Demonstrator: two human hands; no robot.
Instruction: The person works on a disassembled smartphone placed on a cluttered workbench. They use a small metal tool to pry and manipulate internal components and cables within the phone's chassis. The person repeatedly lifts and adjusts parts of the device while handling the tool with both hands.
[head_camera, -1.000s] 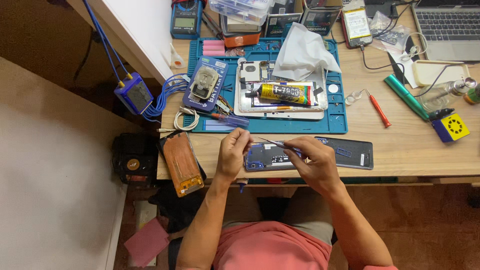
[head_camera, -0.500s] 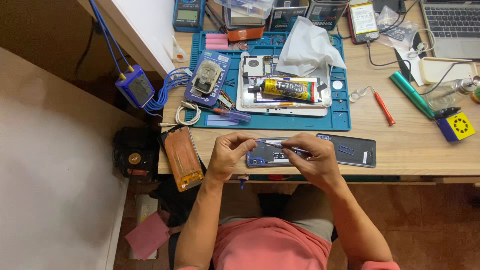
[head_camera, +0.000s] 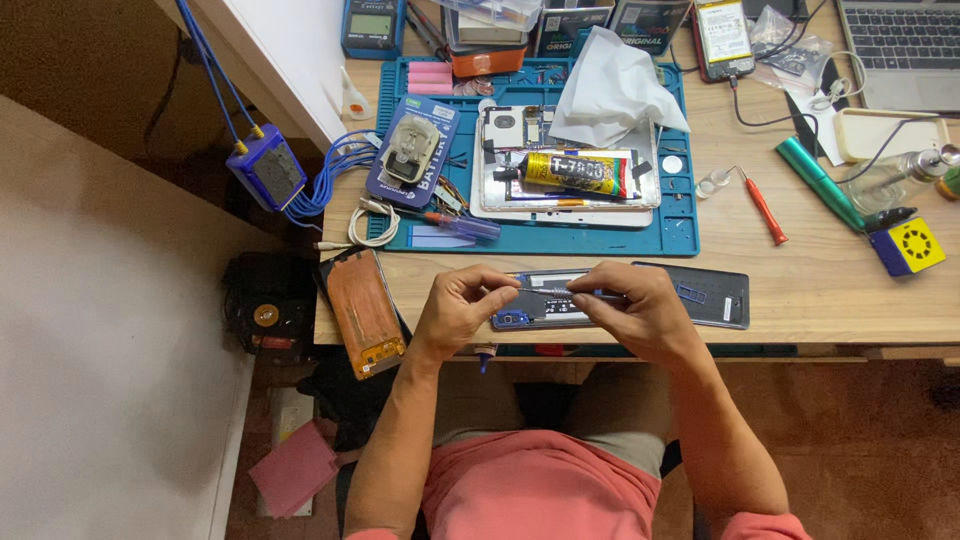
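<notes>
An opened phone (head_camera: 535, 312) with a blue frame lies flat near the desk's front edge. My right hand (head_camera: 632, 312) hovers over its middle and pinches a thin metal tool (head_camera: 545, 292) that points left. My left hand (head_camera: 455, 305) sits at the phone's left end, with curled fingertips meeting the tool's tip just above the phone. A dark back cover (head_camera: 712, 296) lies against the phone's right end, partly under my right hand.
Behind the phone, a blue work mat (head_camera: 680, 215) carries a white tray, a yellow glue tube (head_camera: 570, 172), a crumpled tissue (head_camera: 610, 95) and a blue-handled screwdriver (head_camera: 460, 222). An orange-brown panel (head_camera: 365, 310) overhangs the desk's left corner. A red screwdriver (head_camera: 765, 210), green pen (head_camera: 820, 185) and yellow cube (head_camera: 912, 245) lie to the right.
My left fingers have lifted off the phone's left end and closed on the tool's tip. My right hand has shifted slightly left with the tool. The phone stays put.
</notes>
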